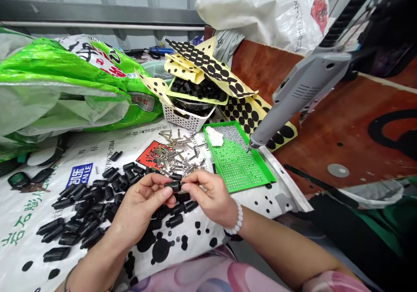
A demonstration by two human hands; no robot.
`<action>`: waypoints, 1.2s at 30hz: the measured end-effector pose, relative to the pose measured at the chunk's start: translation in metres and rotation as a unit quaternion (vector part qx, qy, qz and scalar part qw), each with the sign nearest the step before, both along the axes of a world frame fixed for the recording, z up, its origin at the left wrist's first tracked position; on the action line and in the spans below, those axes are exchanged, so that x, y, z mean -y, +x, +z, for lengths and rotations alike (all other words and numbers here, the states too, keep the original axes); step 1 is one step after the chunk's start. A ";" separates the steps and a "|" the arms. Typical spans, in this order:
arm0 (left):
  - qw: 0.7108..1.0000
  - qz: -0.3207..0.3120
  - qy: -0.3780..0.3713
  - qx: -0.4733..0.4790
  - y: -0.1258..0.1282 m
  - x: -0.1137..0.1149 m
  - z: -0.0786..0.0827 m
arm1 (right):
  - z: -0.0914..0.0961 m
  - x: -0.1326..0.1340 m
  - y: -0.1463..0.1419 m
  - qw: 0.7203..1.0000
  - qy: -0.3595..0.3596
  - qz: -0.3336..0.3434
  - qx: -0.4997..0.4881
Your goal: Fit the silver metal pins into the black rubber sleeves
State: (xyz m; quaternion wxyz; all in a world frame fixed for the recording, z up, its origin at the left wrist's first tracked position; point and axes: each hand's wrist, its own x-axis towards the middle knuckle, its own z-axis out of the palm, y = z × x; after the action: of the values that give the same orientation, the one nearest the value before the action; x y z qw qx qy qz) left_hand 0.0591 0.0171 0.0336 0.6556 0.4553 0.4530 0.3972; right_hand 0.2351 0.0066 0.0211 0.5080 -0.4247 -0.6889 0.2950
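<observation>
My left hand [138, 207] and my right hand [210, 194] meet over the white printed sack [42, 227], both pinched closed on one small black plastic cap [175, 186] held between them. Under and to the left of my hands lies a heap of several black plastic caps [87, 205]. A pile of small metal pieces [177, 153] lies just beyond my fingers. A white bead bracelet [238, 218] is on my right wrist.
A green tray [243, 170] with tiny screws sits right of the metal pieces, with a hanging grey electric screwdriver [302, 92] tipped over it. Behind stand a white basket [185, 118] with black parts, yellow sheets of black dots [211, 68], green bags [65, 83] and a wooden bench [342, 131].
</observation>
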 end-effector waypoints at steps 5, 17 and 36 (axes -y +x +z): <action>0.995 0.023 0.073 -0.057 0.001 0.003 0.006 | 0.002 0.006 -0.004 0.969 -0.199 0.042 -0.141; 0.983 -0.027 0.102 -0.152 -0.003 0.008 0.007 | -0.003 0.014 -0.004 1.000 -0.007 0.007 0.001; 0.969 -0.017 0.179 -0.168 -0.010 0.019 -0.009 | -0.002 0.017 -0.006 0.978 -0.183 0.050 -0.082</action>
State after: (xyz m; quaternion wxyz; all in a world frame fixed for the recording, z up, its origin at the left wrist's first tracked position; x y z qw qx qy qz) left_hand 0.0488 -0.0018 0.0245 0.4845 0.6334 0.4701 0.3782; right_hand 0.2287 -0.0101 0.0189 0.4610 -0.4501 -0.5995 0.4749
